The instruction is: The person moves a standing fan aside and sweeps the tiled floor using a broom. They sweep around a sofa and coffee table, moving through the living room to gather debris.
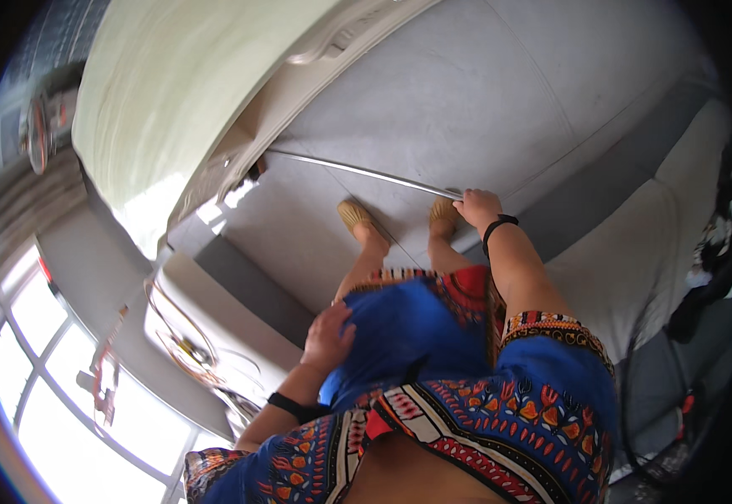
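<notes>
My right hand (481, 206) grips one end of a thin metal pole (366, 171). The pole slants across the floor to the base of a marble-topped table (196, 75). At its far end, a small reddish-brown piece (259, 167) shows partly beneath the table's edge; whether it belongs to the pole I cannot tell. My left hand (329, 337) is empty, fingers slightly apart, in front of the blue patterned dress (404, 327). Black bands are on both wrists. My feet, in tan slippers (354, 215), stand on either side of a floor seam.
Grey tiles (467, 82) cover the floor. A pale seat with a dark grey base (252, 271) stands at left, with a coiled cable (192, 353) on it. Another pale seat (612, 252) lies along the right, with dark cords beyond. A bright window (88, 403) is lower left.
</notes>
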A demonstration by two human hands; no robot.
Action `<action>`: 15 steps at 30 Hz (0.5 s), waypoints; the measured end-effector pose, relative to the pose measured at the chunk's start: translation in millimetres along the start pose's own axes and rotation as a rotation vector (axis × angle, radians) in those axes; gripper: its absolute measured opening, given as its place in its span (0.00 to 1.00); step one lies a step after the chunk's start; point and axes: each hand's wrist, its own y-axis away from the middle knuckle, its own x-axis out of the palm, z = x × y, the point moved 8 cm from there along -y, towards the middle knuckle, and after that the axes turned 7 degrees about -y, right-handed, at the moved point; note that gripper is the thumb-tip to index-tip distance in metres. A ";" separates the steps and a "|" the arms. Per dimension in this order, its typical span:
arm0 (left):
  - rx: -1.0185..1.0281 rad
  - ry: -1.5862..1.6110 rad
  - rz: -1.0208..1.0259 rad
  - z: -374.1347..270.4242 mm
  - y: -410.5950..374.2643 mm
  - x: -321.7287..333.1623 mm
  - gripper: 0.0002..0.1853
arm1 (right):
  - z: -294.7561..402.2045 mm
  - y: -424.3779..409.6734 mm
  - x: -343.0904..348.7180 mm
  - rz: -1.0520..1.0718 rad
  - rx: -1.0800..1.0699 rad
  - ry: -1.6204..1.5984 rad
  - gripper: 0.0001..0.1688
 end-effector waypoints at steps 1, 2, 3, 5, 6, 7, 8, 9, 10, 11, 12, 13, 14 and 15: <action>0.054 -0.043 0.015 -12.6 -1.6 -3.0 0.17 | 4.6 -9.6 -15.0 -0.039 -0.001 -0.008 0.22; 0.083 -0.141 0.051 -23.3 -1.7 -5.1 0.18 | 10.8 -19.3 -30.4 -0.075 -0.008 -0.010 0.22; 0.107 -0.227 0.085 -33.8 -0.2 -3.9 0.19 | 15.9 -27.5 -41.9 -0.107 -0.015 0.000 0.22; 0.055 -0.216 0.159 -82.2 63.6 -29.2 0.21 | 38.3 5.4 -60.3 -0.071 -0.093 0.100 0.22; -0.020 -0.118 0.180 -124.9 127.6 -62.2 0.22 | 60.0 52.3 -86.9 -0.007 -0.157 0.148 0.21; -0.111 -0.017 0.184 -176.5 199.8 -102.2 0.24 | 91.1 108.6 -122.4 0.054 -0.242 0.199 0.21; -0.154 0.060 0.165 -223.8 263.4 -142.5 0.25 | 113.9 161.8 -156.3 0.116 -0.269 0.231 0.21; -0.187 0.116 0.151 -267.4 313.7 -176.0 0.25 | 128.5 206.2 -179.2 0.093 -0.344 0.269 0.20; -0.203 0.162 0.145 -287.2 332.1 -193.7 0.26 | 140.6 222.9 -188.7 0.085 -0.380 0.229 0.20; -0.226 0.171 0.145 -304.0 346.2 -210.7 0.27 | 150.3 239.0 -198.7 0.071 -0.408 0.181 0.19; -0.251 0.180 0.133 -308.4 352.0 -218.2 0.28 | 160.6 240.3 -199.8 0.014 -0.415 0.142 0.19; -0.268 0.182 0.123 -309.6 356.6 -225.8 0.28 | 165.8 240.4 -201.7 0.020 -0.411 0.107 0.19; -0.267 0.181 0.114 -309.1 359.9 -233.2 0.28 | 170.0 239.4 -206.5 0.020 -0.402 0.066 0.20; -0.255 0.183 0.111 -306.2 360.6 -235.9 0.28 | 169.6 236.8 -216.6 0.016 -0.383 0.026 0.20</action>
